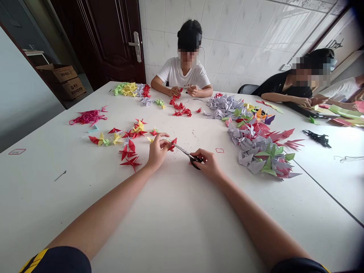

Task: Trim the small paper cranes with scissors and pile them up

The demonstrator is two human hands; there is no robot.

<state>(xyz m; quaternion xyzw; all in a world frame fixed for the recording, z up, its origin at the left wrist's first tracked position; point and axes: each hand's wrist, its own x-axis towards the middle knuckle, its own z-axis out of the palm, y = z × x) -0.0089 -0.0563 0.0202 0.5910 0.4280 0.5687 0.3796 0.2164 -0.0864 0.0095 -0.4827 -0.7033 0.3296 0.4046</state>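
Observation:
My left hand (157,152) pinches a small red paper crane (173,143) over the middle of the table. In my right hand (208,162) is a pair of scissors (186,153) with black handles, its blade tips at the crane. Whether the blades touch the paper I cannot tell. Left of my left hand lie several folded cranes: red ones (129,153), and a cluster of red, yellow and green ones (116,137). Tiny dark bits are scattered on the table around the scissors.
A large heap of lilac, red and green cranes (256,144) lies to the right. Pink cord (89,116) is at the left, black cord (317,138) at the right. Across the white table (71,212) a person (184,72) handles red cranes; another person (287,87) sits at the right.

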